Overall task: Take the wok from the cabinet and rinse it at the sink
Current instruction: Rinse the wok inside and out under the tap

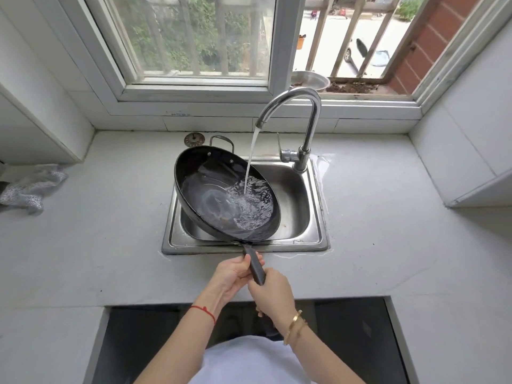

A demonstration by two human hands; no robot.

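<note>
- Left hand (235,273) is curled around the upper part of the wok's handle (256,268), fingers wrapped over it.
- Right hand (273,293) is clenched on the handle's lower end, just beside the left, at its 4 o'clock.
- Wok (221,189): 1, black, tilted in the sink (304,209), its far rim raised toward 11 o'clock, with a small loop handle there.
- Tap (302,120): 1, at the sink's 1 o'clock, running; 1 stream lands inside the wok and water pools there.
- Cloth (30,188): 1, on the worktop (110,217) at 9 o'clock, well apart from the sink.
- Strainer (194,139): 1, at the wok's 12 o'clock.
</note>
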